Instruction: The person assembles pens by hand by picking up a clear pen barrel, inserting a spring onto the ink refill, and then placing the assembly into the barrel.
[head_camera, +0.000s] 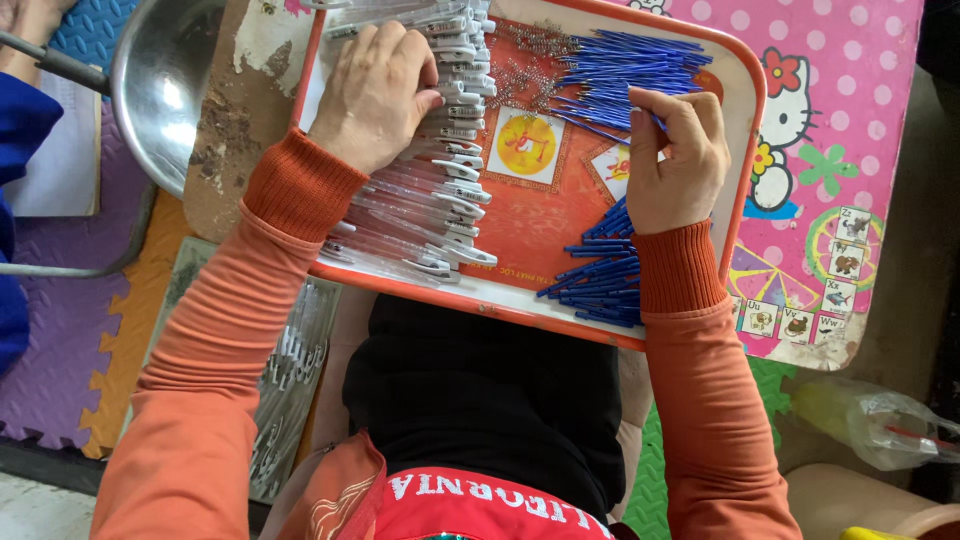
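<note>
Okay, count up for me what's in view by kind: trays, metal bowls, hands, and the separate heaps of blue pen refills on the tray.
Orange-rimmed tray: 1
Metal bowl: 1
Hands: 2, left hand on the row of clear pen barrels, right hand
Heaps of blue refills: 2, upper heap, lower heap
Total: 6

Left hand (378, 90) flat, right hand (678, 160) pinching.

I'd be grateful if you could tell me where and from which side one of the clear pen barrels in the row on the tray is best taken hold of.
Probably at the clipped end of a clear pen barrel, coming from the tray's middle. The barrels lie side by side, overlapping, with clip ends lined up along that open edge; the left hand covers the upper ones, so lower ones are freer.
</note>
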